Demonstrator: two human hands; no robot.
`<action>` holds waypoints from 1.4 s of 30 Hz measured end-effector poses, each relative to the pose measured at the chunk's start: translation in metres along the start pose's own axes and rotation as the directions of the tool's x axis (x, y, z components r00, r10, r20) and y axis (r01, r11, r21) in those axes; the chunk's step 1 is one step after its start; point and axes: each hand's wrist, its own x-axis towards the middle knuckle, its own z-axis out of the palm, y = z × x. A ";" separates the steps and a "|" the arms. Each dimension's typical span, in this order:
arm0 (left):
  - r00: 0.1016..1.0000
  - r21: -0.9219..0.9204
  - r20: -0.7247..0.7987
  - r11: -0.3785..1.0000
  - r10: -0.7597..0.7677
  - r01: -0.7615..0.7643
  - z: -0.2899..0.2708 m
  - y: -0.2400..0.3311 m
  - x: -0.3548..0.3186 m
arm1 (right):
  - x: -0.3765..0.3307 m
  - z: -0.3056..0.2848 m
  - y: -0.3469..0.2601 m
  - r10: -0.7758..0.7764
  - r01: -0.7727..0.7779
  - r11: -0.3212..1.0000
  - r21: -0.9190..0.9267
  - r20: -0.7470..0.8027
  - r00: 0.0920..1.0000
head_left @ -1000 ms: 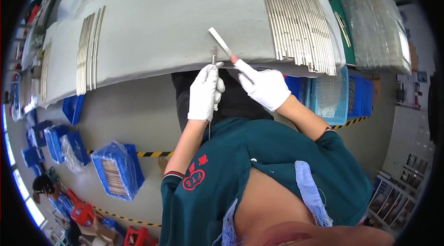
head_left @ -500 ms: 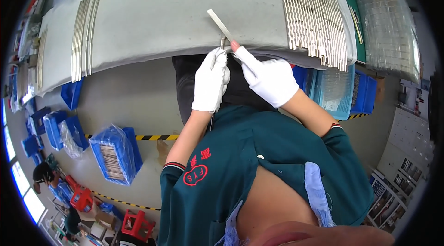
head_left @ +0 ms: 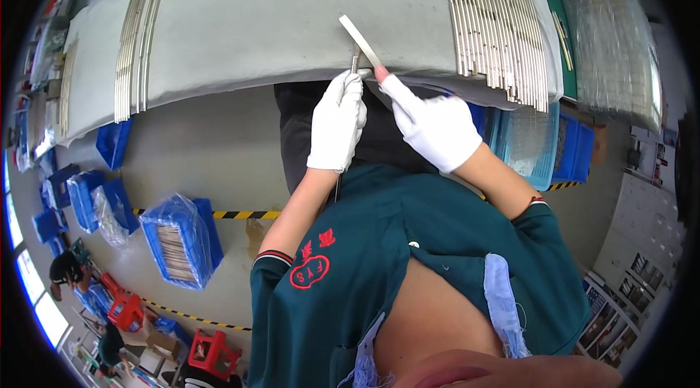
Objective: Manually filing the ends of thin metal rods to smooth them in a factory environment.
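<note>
metal rod [head_left: 356,62] sits at the front edge of the cloth-covered table [head_left: 292,9]. the right hand [head_left: 441,127] has shifted rightward, pinching a white strip [head_left: 360,39] and bringing it past the rod's tip, as if working it there; contact is unclear. the left hand [head_left: 337,122] is curled around the rod, whose short exposed end pokes out above the grip, just left of the strip.
</note>
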 end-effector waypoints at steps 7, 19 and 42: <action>0.999 0.013 0.050 1.000 -0.013 0.012 -0.004 0.001 0.003 | 0.000 0.003 0.012 -0.109 0.116 0.989 0.088 -0.074 0.991; 0.998 0.175 0.049 0.983 0.038 -0.046 -0.010 0.002 0.007 | 0.012 -0.004 0.024 -0.008 -0.004 0.950 0.311 0.038 0.999; 0.128 0.521 0.772 -0.505 0.623 -0.688 0.018 0.104 -0.029 | -0.026 -0.036 0.028 0.222 -0.044 0.585 0.810 -0.108 0.969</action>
